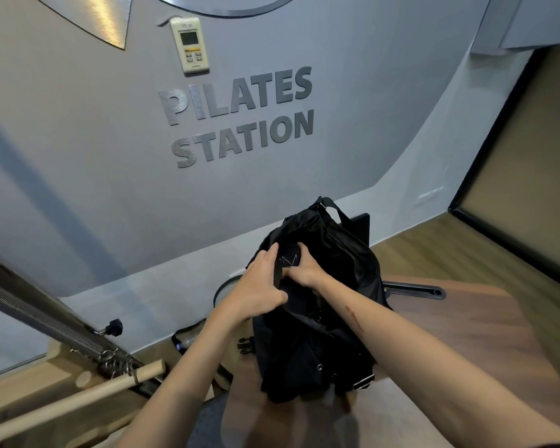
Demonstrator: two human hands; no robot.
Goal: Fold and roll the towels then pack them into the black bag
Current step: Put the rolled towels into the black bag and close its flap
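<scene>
The black bag [317, 318] stood upright near the left edge of the wooden table [466, 334], its thin fabric slumped and creased, so it looked light and limp and best taken by the rim of its mouth. The left hand [259, 286] gripped that dark fabric at the top, thumb curled over. Just beyond, the right hand [304, 266] pinched the opening with curled fingers; no towels showed.

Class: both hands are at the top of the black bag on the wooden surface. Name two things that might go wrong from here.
1. The bag is soft and slumped, and stands near the wooden surface's near edge; pushing down at its mouth may tip it off.
2. The left hand and right hand work beside loose straps and a buckle; fingers or cloth may snag. No towel shows, so whether one is inside cannot be told.
</scene>
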